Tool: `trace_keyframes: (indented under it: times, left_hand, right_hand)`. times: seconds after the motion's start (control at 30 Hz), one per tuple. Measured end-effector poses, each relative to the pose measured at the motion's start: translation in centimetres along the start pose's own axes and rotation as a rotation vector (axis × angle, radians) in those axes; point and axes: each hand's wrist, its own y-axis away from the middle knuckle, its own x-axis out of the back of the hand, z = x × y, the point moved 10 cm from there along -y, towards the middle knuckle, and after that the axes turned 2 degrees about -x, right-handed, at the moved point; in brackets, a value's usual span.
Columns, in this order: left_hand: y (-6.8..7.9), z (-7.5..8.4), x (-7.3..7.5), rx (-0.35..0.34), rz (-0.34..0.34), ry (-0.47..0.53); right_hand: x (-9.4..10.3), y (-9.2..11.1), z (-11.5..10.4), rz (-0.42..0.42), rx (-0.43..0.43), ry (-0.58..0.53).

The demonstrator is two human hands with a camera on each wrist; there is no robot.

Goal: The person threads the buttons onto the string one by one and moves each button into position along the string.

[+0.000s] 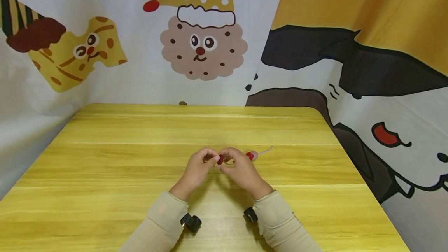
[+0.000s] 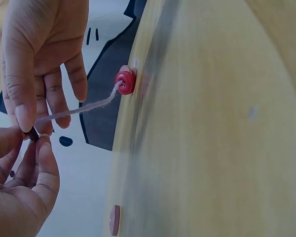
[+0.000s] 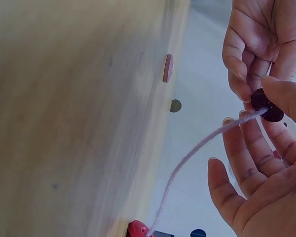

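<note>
A dark red button (image 1: pixel 220 159) is held above the table between both hands. My left hand (image 1: pixel 198 171) pinches it between thumb and fingertips. From the other side my right hand (image 1: pixel 243 172) pinches the same button; in the right wrist view the thumb lies against its edge. A pale pink string (image 3: pixel 180 163) runs out of the button's face and sags to a bright red button (image 2: pixel 125 83) on the table. Beside that red button sits a pink piece (image 1: pixel 254 155), with the string's loose end (image 1: pixel 266 151) past it.
A flat pink button (image 2: pixel 114 220) stands apart on the wooden table (image 1: pixel 105 147), hidden behind the left hand in the head view. Printed cloth (image 1: pixel 133 84) hangs behind the table. Dark camera mounts (image 1: pixel 191 223) sit at both wrists.
</note>
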Motion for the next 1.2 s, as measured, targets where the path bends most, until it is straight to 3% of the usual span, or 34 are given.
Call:
trace_keyframes:
  times: [0.2,0.83,1.2]
  left_hand:
    - [0.1,-0.2,0.0,0.023,0.005,0.009]
    - [0.2,0.2,0.4,-0.007,0.018,0.041]
    - [0.2,0.2,0.4,0.005,0.019,0.03]
  right_hand:
    - [0.0,0.0,0.2,0.0,-0.01,0.003]
    - [0.7,-0.2,1.5,-0.022,-0.053,0.012]
    - [1.1,-0.4,1.8,-0.039,0.007,0.087]
